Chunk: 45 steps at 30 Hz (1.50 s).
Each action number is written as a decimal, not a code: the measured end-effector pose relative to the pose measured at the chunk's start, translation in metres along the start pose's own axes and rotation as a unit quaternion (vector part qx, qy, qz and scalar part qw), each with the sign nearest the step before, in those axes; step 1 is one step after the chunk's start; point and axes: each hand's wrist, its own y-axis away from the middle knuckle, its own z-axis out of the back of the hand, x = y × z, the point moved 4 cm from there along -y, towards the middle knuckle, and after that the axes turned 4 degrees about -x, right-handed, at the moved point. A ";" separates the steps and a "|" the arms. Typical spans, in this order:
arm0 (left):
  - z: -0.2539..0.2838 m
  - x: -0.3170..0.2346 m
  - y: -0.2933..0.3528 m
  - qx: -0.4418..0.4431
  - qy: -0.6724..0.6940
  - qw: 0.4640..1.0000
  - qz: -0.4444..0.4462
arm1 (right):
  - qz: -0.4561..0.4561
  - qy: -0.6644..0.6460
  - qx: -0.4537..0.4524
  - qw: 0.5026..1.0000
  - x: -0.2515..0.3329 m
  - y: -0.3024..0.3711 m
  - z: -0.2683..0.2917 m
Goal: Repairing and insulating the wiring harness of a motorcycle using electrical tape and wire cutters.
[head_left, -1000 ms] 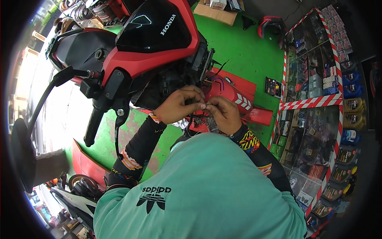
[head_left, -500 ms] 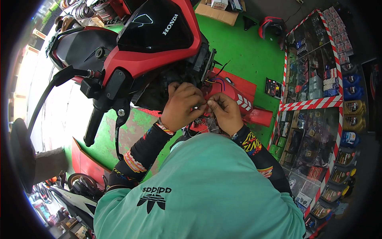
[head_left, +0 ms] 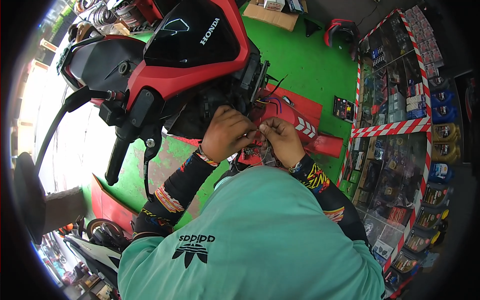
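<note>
The left hand (head_left: 227, 134) has shifted off the right hand (head_left: 282, 140); their fingertips now pinch a thin wire (head_left: 256, 131) between them

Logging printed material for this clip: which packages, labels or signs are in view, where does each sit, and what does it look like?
Cardboard box: top centre on the green floor, brown, flat.
Small dark packet: on the floor beside the display case, rectangular, black with coloured marks.
Bottles: right-hand shelves, yellow and blue, labelled.
Boxed goods: inside the glass display case edged in red-white striped tape.
</note>
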 end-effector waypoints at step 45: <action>-0.001 -0.001 0.013 -0.043 0.069 0.992 0.095 | -0.052 0.017 -0.022 0.998 0.013 0.000 -0.007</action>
